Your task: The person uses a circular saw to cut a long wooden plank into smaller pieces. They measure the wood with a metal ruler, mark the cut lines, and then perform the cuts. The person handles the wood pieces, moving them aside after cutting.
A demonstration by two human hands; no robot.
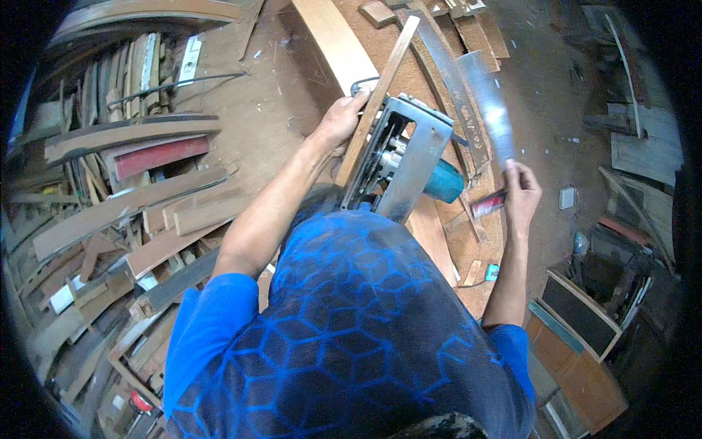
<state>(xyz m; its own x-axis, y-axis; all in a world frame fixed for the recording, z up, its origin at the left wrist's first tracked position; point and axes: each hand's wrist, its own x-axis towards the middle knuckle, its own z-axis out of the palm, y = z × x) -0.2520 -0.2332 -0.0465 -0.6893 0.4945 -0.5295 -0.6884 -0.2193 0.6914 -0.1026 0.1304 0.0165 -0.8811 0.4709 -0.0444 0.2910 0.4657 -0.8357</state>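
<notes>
My left hand (340, 124) is closed at the narrow wooden strip (391, 66), thumb up by its edge and the other fingers partly hidden. The strip lies slantwise along the side of a teal power saw (442, 181), whose flat metal base plate (428, 146) faces up with its slot and inner parts showing. To the right of the saw, my right hand (521, 190) is closed round the lower end of a long, flat, silvery metal blade (491, 110). Motion smears the blade, so its exact kind is unclear. A red and black object (488, 204) is beside that hand.
Under the saw stands a wooden workbench (475, 296) with a pale board (340, 44), a long dark-edged metal strip (446, 62) and offcuts. A small teal item (492, 273) lies near its edge. Stacked timber (124, 219) fills the left; framed panels (581, 314) lean at right.
</notes>
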